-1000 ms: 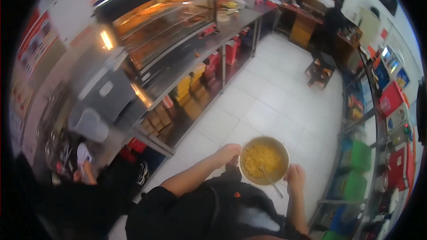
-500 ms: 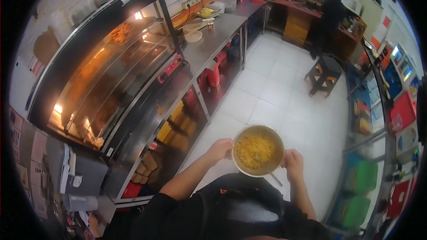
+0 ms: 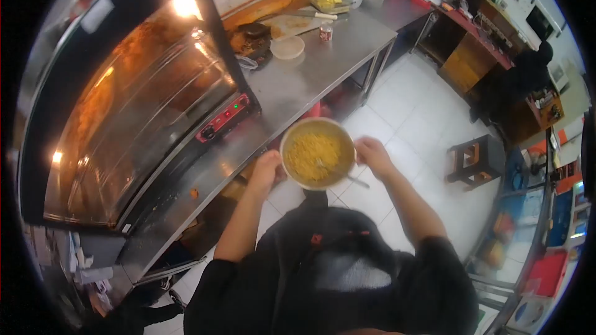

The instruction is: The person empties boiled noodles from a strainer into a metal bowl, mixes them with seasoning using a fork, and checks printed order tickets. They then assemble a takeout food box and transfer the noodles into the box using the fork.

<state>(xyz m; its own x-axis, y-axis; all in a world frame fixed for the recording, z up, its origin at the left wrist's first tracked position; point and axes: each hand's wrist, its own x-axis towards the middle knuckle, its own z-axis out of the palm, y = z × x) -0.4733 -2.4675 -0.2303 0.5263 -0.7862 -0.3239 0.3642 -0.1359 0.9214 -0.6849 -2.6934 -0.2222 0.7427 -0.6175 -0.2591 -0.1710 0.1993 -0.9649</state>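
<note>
Gripping the round metal bowl of yellow noodles (image 3: 317, 154) at nine and three o'clock, left hand (image 3: 268, 169) and right hand (image 3: 370, 152) are closing on its rim; the bowl isn't yet resting on the steel counter (image 3: 292, 87).

Steel counter (image 3: 298, 87) left of bowl (image 3: 318, 154): near stretch bare, passable. Blocked further left by glass-fronted oven (image 3: 136, 105) standing on the counter. Far end crowded: round lid (image 3: 288, 47), small can (image 3: 325, 32), cutting board (image 3: 292, 23). Right: white floor (image 3: 416, 118) open up to the wooden stool (image 3: 475, 160).
</note>
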